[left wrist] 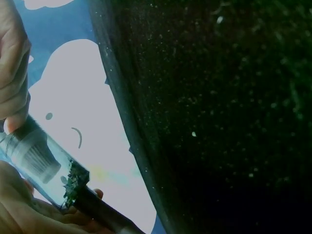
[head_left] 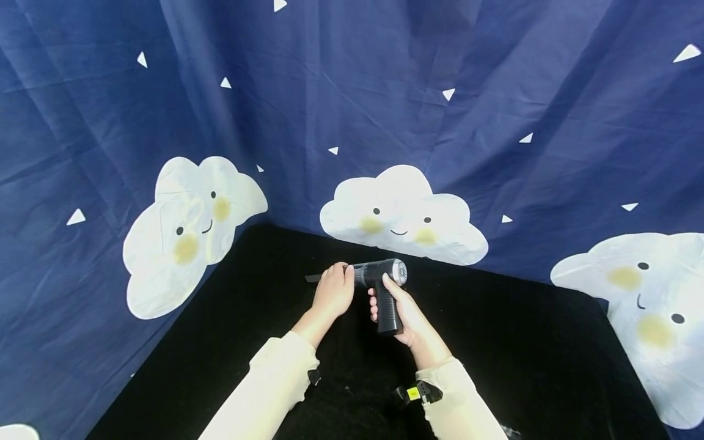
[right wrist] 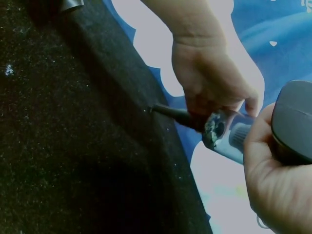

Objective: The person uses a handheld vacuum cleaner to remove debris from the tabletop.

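A black handheld vacuum cleaner point(head_left: 379, 270) is held above the black surface, its nozzle point(right wrist: 170, 114) pointing left in the head view. My right hand point(head_left: 406, 310) grips its ribbed handle point(head_left: 388, 315), with the thumb up near the silver rear end. Around the front part, by the clear dust cup point(left wrist: 39, 158), my left hand point(head_left: 334, 288) holds on with curled fingers. Inside the cup are a ribbed filter point(left wrist: 41, 158) and a clump of dark green-grey debris point(left wrist: 75, 181). Part of the cup is hidden behind the left hand in the head view.
Black cloth point(head_left: 522, 342) covers the work surface, with small pale specks on it in the wrist views. A blue curtain point(head_left: 385, 110) with smiling clouds stands behind and at both sides. In the right wrist view, a metallic object point(right wrist: 71, 5) shows at the top edge.
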The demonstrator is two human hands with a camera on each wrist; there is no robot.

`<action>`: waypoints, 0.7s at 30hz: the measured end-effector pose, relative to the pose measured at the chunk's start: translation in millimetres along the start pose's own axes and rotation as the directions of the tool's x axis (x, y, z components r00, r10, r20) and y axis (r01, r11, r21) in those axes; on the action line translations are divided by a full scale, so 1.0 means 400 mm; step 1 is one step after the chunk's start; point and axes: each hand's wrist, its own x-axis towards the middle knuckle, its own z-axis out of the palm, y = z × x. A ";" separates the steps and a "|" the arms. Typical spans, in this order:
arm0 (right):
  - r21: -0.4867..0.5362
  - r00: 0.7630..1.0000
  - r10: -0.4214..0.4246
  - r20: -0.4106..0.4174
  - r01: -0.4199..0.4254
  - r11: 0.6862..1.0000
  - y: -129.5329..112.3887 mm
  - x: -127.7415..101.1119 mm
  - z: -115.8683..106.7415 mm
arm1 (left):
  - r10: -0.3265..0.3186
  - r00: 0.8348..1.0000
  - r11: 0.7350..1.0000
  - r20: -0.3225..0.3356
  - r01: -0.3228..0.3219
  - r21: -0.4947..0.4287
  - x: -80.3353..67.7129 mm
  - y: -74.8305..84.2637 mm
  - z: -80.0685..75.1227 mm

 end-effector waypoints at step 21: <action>-0.023 1.000 0.010 -0.029 -0.011 1.000 -0.009 0.006 0.019 | -0.011 1.000 0.999 0.006 0.011 -0.030 -0.002 -0.008 -0.011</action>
